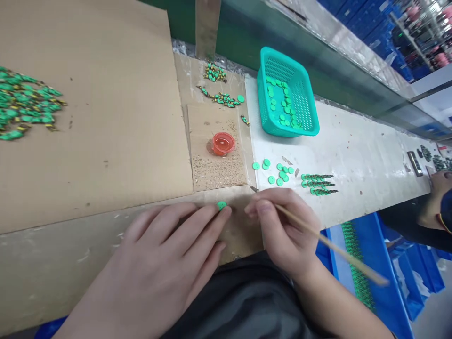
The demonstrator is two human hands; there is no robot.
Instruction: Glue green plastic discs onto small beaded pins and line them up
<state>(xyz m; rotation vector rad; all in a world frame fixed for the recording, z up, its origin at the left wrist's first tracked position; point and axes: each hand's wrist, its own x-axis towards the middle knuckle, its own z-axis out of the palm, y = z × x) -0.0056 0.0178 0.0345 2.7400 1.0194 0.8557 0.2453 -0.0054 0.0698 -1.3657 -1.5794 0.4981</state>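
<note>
My left hand (pixel 169 254) lies low over the bench at lower left, and its fingertips hold a small round green disc (pixel 221 205) against the surface. In my right hand (pixel 286 226) is a thin paintbrush (pixel 339 250), gripped like a pen. Its wooden handle slants down to the right, and its dark tip points toward the cardboard edge, apart from the disc. Beyond my hands a small red dish (pixel 223 143) of liquid stands on a speckled cardboard piece (pixel 208 176). Several loose green discs (pixel 282 174) lie up and right of the brush tip.
A teal basket (pixel 287 132) with green discs stands at the back. Green, yellow and dark pieces (pixel 28 103) pile on the large cardboard (pixel 116 94); smaller heaps (pixel 215 73) lie behind the dish. Several tapered assemblies (pixel 319 183) lie right. Another person's arm (pixel 438 197) reaches in far right.
</note>
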